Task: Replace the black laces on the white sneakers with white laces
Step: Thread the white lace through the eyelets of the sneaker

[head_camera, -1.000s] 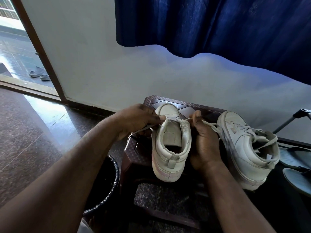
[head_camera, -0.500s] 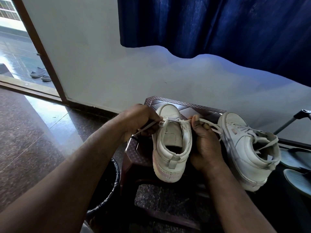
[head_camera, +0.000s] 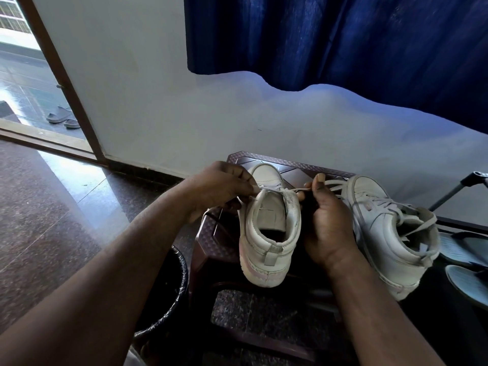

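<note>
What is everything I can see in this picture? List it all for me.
middle sneaker: one, white, on the stool, between the hands
right sneaker: one, white, already laced, right of the right hand
white lace: one, across the middle sneaker's front
stool: one, dark brown, by the wall
bin: one, black, left of the stool
curtain: one, blue, top right
sandals: two, grey, outside the doorway
slippers: two, blue-grey, far right
left hand: pinches the white lace
right hand: pinches the white lace
</note>
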Demonstrator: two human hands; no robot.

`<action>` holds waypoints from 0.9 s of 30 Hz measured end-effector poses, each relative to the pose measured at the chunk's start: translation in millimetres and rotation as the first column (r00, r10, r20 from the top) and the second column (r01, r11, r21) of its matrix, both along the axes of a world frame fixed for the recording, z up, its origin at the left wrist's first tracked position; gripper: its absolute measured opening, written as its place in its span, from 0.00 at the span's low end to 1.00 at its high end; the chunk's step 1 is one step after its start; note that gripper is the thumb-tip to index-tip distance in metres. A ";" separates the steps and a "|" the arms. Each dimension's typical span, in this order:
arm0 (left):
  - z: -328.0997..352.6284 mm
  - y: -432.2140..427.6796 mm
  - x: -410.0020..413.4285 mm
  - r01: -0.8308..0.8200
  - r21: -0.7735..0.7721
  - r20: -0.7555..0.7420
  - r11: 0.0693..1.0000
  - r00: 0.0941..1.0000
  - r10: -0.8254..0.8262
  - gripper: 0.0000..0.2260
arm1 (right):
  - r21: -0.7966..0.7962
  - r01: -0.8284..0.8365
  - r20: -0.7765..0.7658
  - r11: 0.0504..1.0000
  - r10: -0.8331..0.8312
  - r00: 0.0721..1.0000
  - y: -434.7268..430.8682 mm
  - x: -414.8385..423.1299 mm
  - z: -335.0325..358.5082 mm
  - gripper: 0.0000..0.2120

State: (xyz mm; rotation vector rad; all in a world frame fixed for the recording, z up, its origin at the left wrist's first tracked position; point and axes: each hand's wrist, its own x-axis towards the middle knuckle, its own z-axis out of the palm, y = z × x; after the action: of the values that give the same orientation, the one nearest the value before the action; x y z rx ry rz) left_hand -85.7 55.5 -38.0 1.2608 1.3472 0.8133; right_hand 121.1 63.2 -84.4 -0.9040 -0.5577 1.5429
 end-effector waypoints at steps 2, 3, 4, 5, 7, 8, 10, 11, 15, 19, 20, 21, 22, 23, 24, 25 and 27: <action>-1.4 -0.1 -3.0 0.034 0.034 0.004 0.999 0.999 -0.035 0.04 | -0.013 -0.034 0.053 0.999 0.035 0.998 -0.3 1.8 2.9 0.22; -0.7 -0.6 -3.3 0.048 0.053 0.007 0.997 0.999 -0.048 0.04 | -0.008 -0.047 0.097 0.999 0.048 0.994 -0.5 3.0 3.8 0.20; 0.2 -1.0 -3.8 0.059 0.076 0.001 0.995 0.998 -0.059 0.04 | 0.009 -0.045 0.141 0.999 0.044 0.989 -1.8 3.7 5.3 0.15; 2.1 -2.0 -3.5 0.069 0.104 -0.015 0.992 0.998 -0.068 0.05 | 0.019 -0.043 0.186 0.999 0.039 0.982 -2.8 4.6 6.1 0.09; 4.4 -2.5 -3.9 0.081 0.165 -0.076 0.983 0.995 -0.070 0.06 | 0.016 -0.041 0.230 0.999 0.036 0.973 -6.6 4.8 10.0 0.07; 5.0 -2.1 -4.5 0.089 0.193 -0.118 0.977 0.991 -0.067 0.06 | 0.008 -0.047 0.229 0.999 0.044 0.972 -8.6 4.7 12.5 0.07; 5.9 -2.1 -5.0 0.103 0.254 -0.221 0.962 0.974 -0.046 0.08 | -0.005 -0.044 0.240 0.999 0.044 0.970 -10.6 5.3 16.0 0.06; 6.4 -2.0 -5.2 0.109 0.290 -0.272 0.951 0.962 -0.027 0.08 | -0.002 -0.027 0.266 1.000 0.027 0.963 -10.6 5.8 17.1 0.07; 11.5 -7.0 -5.7 0.179 0.411 -0.477 0.894 0.878 0.043 0.12 | 0.067 0.053 0.388 0.996 -0.074 0.919 -11.4 5.4 20.6 0.07; 10.5 -10.7 -8.3 0.291 0.514 -0.562 0.807 0.825 0.061 0.16 | 0.114 0.086 0.474 0.990 -0.130 0.871 -14.5 4.6 19.5 0.06; 9.3 -11.3 -8.2 0.309 0.537 -0.579 0.785 0.811 0.077 0.15 | 0.132 0.094 0.486 0.987 -0.147 0.862 -14.7 4.9 19.1 0.06; 7.9 -11.5 -7.5 0.308 0.557 -0.591 0.771 0.800 0.107 0.13 | 0.146 0.103 0.493 0.984 -0.163 0.855 -14.9 4.9 19.3 0.06; 6.5 -11.2 -7.2 0.285 0.573 -0.594 0.769 0.791 0.150 0.11 | 0.158 0.111 0.494 0.981 -0.176 0.852 -14.6 5.1 19.2 0.06; 6.0 -11.0 -6.8 0.246 0.585 -0.587 0.773 0.785 0.195 0.10 | 0.164 0.120 0.498 0.979 -0.187 0.847 -14.5 5.1 19.7 0.05; 5.3 -10.8 -6.6 0.208 0.591 -0.579 0.779 0.782 0.231 0.11 | 0.169 0.128 0.506 0.977 -0.198 0.839 -13.9 5.5 19.5 0.05; 4.8 -10.2 -6.5 0.182 0.594 -0.577 0.784 0.775 0.257 0.10 | 0.168 0.137 0.516 0.976 -0.205 0.832 -14.0 5.0 20.0 0.05; 6.3 -10.2 -4.2 0.161 0.594 -0.602 0.788 0.739 0.302 0.06 | 0.158 0.152 0.523 0.976 -0.213 0.825 -13.4 4.9 19.2 0.04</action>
State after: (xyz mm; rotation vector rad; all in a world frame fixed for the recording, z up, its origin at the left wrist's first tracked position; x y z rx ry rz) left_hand -89.9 45.3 -31.7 2.1982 1.7861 0.9353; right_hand 126.0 49.8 -65.2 -1.2769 -0.9188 1.0608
